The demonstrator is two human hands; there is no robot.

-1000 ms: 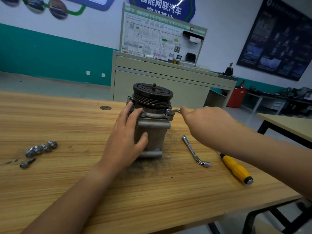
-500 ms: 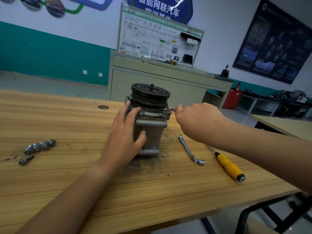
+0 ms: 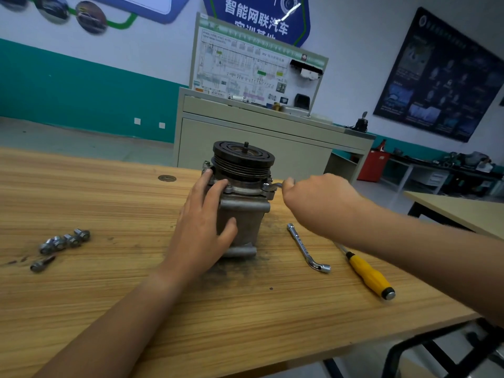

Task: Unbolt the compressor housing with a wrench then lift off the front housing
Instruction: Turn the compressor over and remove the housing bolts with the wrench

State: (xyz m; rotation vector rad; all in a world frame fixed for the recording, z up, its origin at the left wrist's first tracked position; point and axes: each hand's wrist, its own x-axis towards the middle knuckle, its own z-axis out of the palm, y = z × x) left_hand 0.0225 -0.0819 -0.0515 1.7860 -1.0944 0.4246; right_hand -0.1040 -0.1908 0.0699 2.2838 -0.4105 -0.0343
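We see the grey metal compressor [image 3: 245, 214] upright near the middle of the light wooden table [image 3: 109, 203], with its black grooved pulley [image 3: 243, 158] on top. The front housing flange [image 3: 245, 190] under the pulley is seated on the body.

Our left hand [image 3: 203, 227] braces the compressor's left side. Its fingers are extended up to the flange and the thumb presses flat on the front face; it grasps nothing.

Our right hand [image 3: 316, 203] is clenched round a thin steel wrench [image 3: 276, 186]. Only a short length of the wrench shows, reaching from the fist to a bolt at the flange's right edge.

On the table to the right of the compressor lie an L-shaped chrome socket wrench [image 3: 306, 248] and, beyond it, a yellow-handled screwdriver [image 3: 368, 275]. Well to the left lies a cluster of loose silver bolts [image 3: 64, 241], with a single bolt [image 3: 42, 264] just beside it.
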